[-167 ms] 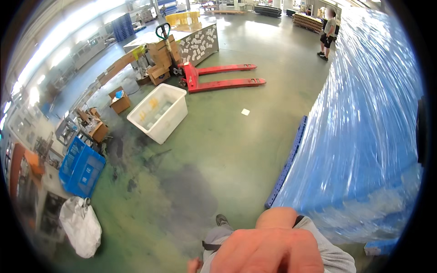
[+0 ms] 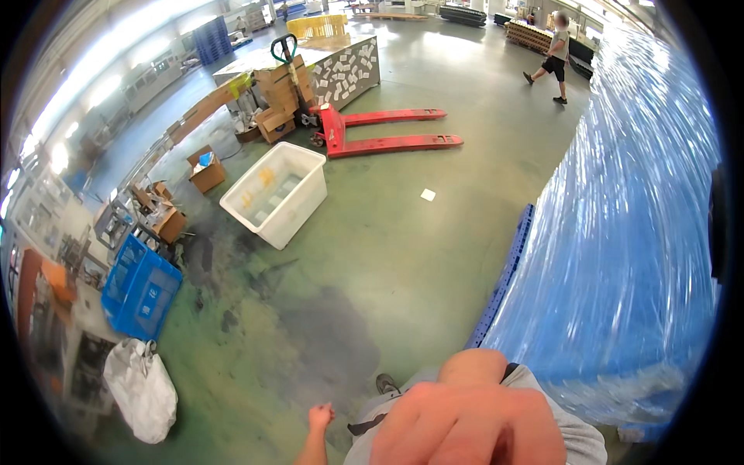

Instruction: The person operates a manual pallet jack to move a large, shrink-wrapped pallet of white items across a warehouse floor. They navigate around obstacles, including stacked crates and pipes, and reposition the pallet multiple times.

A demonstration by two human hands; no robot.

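My left hand (image 2: 321,415) hangs low beside my left leg. Its fingers look loosely curled, and I see nothing in them. Very large and close at the lower edge is what looks like my right hand (image 2: 465,422), raised near the camera. The frame cuts off its fingertips, so what they touch or hold is hidden. Past it, to the right, rises a tall blue load (image 2: 620,232) wrapped in shiny clear film. A blue pallet edge (image 2: 505,273) sticks out along its base. Neither hand visibly touches the load.
A white tub (image 2: 277,203) stands on the green floor, with a red pallet jack (image 2: 387,145) behind it. A blue crate (image 2: 143,288), a white sack (image 2: 141,391) and cardboard boxes (image 2: 207,172) line the left side. Far off at the right, a person (image 2: 555,58) walks.
My left hand has come further into view at the lower edge. The surroundings have shifted slightly right in the picture. The distant person's legs have parted in a stride.
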